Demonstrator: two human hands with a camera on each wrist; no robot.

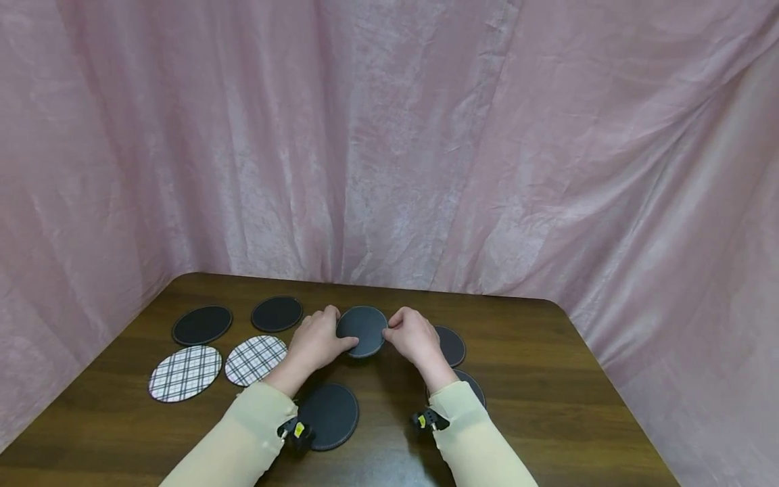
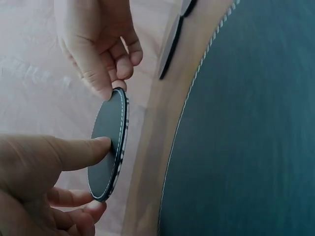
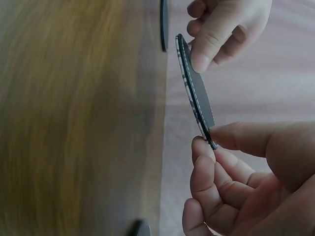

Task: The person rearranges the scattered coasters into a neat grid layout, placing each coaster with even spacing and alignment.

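Note:
Both hands hold one round dark coaster [image 1: 363,331] a little above the table, tilted so its dark face is toward the head camera. My left hand [image 1: 313,343] grips its left side, with the thumb [image 2: 101,146] on the dark face and fingers behind. At the right edge, my right hand [image 1: 416,336] pinches it between thumb and forefinger, seen closely in the right wrist view. White stitching runs along the coaster's rim [image 2: 119,128], and a checked pattern shows on its back edge [image 3: 189,91].
On the brown table [image 1: 535,392] lie two plaid coasters [image 1: 185,373] [image 1: 255,360] and two black ones [image 1: 202,325] [image 1: 276,314] at left. A dark coaster [image 1: 331,416] sits near the left wrist; two more [image 1: 450,346] [image 1: 471,387] are partly hidden by the right arm. Pink curtains hang behind.

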